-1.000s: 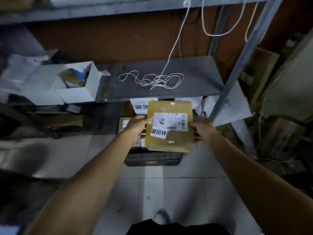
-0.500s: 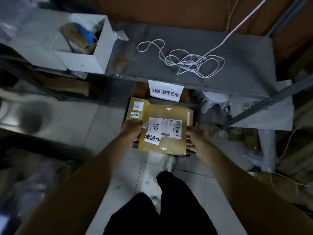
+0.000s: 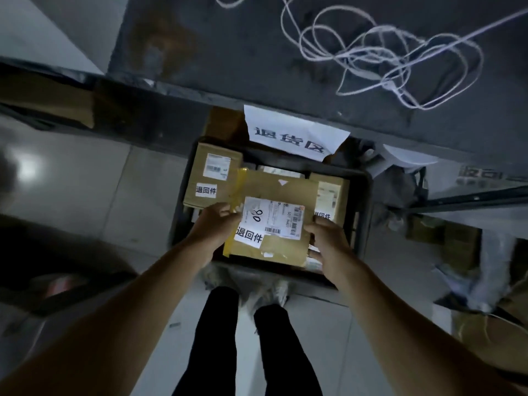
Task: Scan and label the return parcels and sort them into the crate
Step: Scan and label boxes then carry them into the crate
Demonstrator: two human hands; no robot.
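Both hands hold a flat brown cardboard parcel (image 3: pixel 274 221) over a dark plastic crate (image 3: pixel 364 224) that stands on the pale tiled floor (image 3: pixel 128 195), partly under a dark grey shelf board (image 3: pixel 257 52). The left hand (image 3: pixel 213 227) grips the left edge of the parcel, its fingers curled over a strip of yellow tape (image 3: pixel 238 195) that runs along this side. The right hand (image 3: pixel 328 247) grips the right edge, the thumb on top near the corner of the label and the other fingers going under the parcel. On the top face of the parcel there is a white shipping label (image 3: pixel 277 217) with barcodes and a handwritten mark, and just beside it, at the lower left, a white sticker with black Chinese characters (image 3: pixel 249 235). Inside the crate, at the far left, lies a brown carton (image 3: pixel 213 175) that carries its own white label and a similar sticker; at the right side a second brown carton (image 3: pixel 331 195) is partly hidden by the held parcel. A white paper sign with large black characters (image 3: pixel 294 132) hangs from the front edge of the shelf, above the far side of the crate. On the shelf a thin white cord (image 3: pixel 385 52) lies in loose loops. Two legs in black trousers (image 3: pixel 248 344) stand near the crate, in the lower part of the view.
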